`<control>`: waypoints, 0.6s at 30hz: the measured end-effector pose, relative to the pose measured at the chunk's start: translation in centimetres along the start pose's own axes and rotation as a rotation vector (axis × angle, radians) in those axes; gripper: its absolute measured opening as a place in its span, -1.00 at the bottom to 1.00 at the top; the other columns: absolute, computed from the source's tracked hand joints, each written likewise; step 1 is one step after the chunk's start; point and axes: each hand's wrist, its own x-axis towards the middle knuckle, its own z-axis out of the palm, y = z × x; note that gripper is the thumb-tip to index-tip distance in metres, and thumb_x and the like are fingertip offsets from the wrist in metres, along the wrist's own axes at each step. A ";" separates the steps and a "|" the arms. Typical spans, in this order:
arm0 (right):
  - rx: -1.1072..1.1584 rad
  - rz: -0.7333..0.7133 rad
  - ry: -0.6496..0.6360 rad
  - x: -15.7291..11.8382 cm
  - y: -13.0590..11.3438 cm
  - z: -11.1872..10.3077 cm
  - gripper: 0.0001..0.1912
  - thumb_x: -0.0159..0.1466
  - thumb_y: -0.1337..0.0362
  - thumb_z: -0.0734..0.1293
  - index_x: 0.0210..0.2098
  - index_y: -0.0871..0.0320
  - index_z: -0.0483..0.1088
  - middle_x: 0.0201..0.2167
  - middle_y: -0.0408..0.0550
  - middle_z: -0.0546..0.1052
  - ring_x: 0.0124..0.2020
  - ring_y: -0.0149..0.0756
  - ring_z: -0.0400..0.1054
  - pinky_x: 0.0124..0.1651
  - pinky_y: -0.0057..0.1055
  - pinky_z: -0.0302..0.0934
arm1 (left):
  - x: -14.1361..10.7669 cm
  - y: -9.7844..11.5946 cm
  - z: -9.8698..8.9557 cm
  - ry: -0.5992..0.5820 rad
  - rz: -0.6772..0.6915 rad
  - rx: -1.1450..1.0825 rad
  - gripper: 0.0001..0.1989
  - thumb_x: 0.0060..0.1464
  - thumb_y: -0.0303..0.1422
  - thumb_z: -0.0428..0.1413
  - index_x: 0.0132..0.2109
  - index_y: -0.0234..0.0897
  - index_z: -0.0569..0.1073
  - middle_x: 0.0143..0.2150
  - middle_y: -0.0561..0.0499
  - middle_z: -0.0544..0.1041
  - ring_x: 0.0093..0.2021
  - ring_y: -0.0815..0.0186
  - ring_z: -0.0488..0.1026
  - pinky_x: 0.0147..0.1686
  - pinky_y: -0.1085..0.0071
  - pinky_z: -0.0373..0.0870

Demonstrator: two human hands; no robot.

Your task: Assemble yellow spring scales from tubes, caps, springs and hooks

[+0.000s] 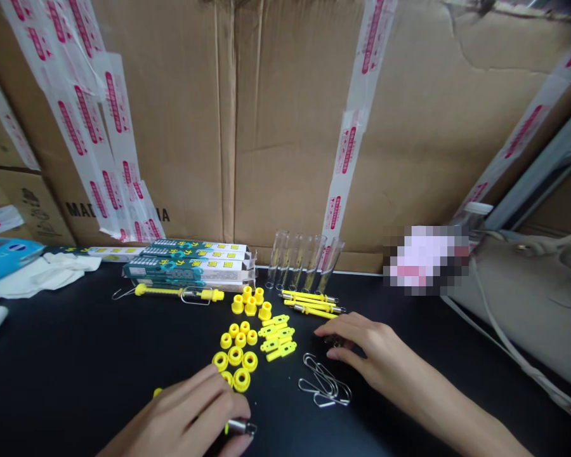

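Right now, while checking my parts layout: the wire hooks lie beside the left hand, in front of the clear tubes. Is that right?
Not quite. The head view shows the wire hooks beside the right hand, not the left hand. They do lie in front of the clear tubes.

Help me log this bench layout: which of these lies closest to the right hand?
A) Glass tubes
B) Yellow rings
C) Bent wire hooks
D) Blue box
C. The bent wire hooks lie on the black bench top just below the right hand, nearer than the other listed items.
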 end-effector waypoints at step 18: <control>-0.001 0.189 -0.060 -1.8 3.9 -3.3 -0.43 0.07 0.30 0.53 0.09 0.09 0.49 0.08 0.08 0.56 0.09 0.03 0.43 0.14 -0.06 0.32 | 0.2 0.1 -0.2 -0.009 0.013 0.017 -0.66 0.46 -0.21 -0.15 -0.21 -0.11 0.46 -0.40 0.15 0.55 -0.38 0.37 0.55 -0.38 0.51 0.38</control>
